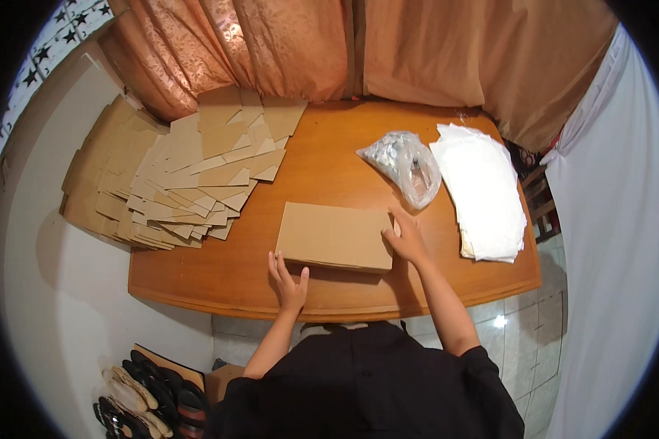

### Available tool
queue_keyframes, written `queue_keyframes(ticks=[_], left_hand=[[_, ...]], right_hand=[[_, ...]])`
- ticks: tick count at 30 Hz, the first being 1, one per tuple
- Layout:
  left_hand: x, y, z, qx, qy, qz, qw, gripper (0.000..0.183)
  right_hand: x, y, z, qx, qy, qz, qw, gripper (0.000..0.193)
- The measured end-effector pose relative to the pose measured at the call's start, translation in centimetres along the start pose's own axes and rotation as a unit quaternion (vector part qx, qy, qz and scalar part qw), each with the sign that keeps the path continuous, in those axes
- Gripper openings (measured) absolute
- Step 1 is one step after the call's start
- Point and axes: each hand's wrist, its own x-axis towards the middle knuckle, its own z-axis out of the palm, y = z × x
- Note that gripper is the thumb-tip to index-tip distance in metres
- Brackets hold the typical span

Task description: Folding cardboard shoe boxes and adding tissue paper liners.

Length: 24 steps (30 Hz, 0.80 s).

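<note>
A closed brown cardboard box (pixel 334 233) lies flat near the middle of the table, its long side toward me. At its near left corner is my left hand (pixel 290 290), fingers spread and fingertips against the edge. My right hand (pixel 408 237) grips the right end, with the thumb on the top face and the fingers reaching along the side to the far corner. The undersides of the right fingers are partly hidden.
Flat cardboard blanks (pixel 190 172) spread in overlapping piles at the left. Beyond the box sits a clear plastic bag (pixel 406 164) of small items. White sheets (pixel 483 194) are stacked at the right of the wooden table (pixel 322 157). Shoes (pixel 150 391) stand low on the left.
</note>
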Motion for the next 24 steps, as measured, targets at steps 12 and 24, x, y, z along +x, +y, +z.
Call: queue_keyframes(ticks=[12,24], left_hand=[[-11.4,6.5,4.1,-0.346,-0.023,-0.205,0.915,0.07],[-16.4,12.3,-10.5,-0.474,0.103,-0.168,0.858,0.07]], right_hand=[[-12.4,1.1,3.3,0.289,-0.17,0.014,0.942,0.05],[-20.8,-10.9,2.8,0.283,-0.169,-0.25,0.91,0.068]])
